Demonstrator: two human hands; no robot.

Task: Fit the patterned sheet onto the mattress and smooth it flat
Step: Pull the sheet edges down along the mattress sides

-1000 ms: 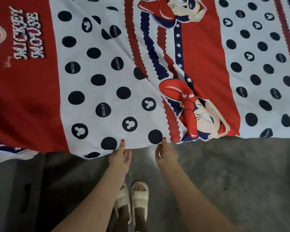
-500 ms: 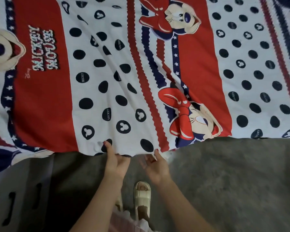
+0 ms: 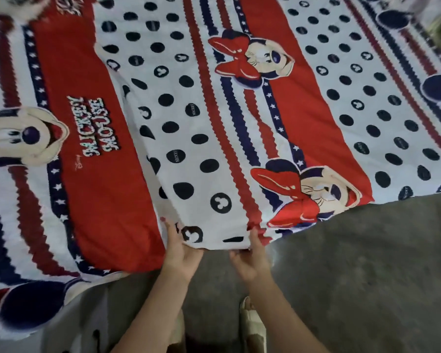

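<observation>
The patterned sheet (image 3: 214,118) lies spread across the mattress, which it hides completely, and its near hem hangs over the bed's edge just in front of me, above the grey floor (image 3: 354,263). I judge it thin, light and limp: it will ripple and slide rather than hold a shape, so I want to take it along the hem, with both hands a little apart, and pull evenly. A long crease runs up through the white dotted band from near my left hand, so the cloth is not yet flat there. My left hand (image 3: 180,253) is at the hem with its fingers reaching up onto the fabric; they look pinched on the edge, though the fold covers part of them. My right hand (image 3: 251,258) meets the hem beside the red scalloped stripe, thumb on top and fingers curled under, gripping the edge. A pale sandal (image 3: 251,319) shows on the floor below my arms.
</observation>
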